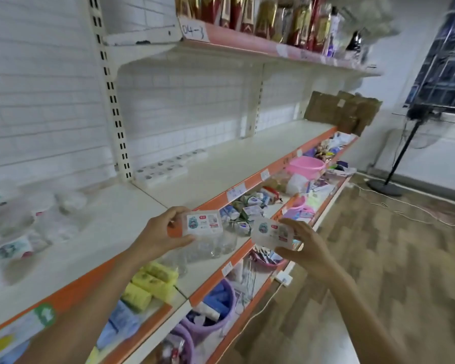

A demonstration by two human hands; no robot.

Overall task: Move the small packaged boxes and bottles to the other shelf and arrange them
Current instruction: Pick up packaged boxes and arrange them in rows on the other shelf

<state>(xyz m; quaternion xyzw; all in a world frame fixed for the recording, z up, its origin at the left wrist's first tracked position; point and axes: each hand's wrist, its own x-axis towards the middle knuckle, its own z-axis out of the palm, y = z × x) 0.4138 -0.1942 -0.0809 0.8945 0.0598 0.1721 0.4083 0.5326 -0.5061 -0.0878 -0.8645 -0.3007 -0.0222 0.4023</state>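
Left hand [159, 232]: grips a clear box [202, 224], held over the shelf [221, 166] edge.
Right hand [304, 245]: grips a second box [272, 232], beside the first.
Shelf back: boxes in a row [168, 166].

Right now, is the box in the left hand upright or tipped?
Upright: the left hand holds the clear box level, its label facing the camera.
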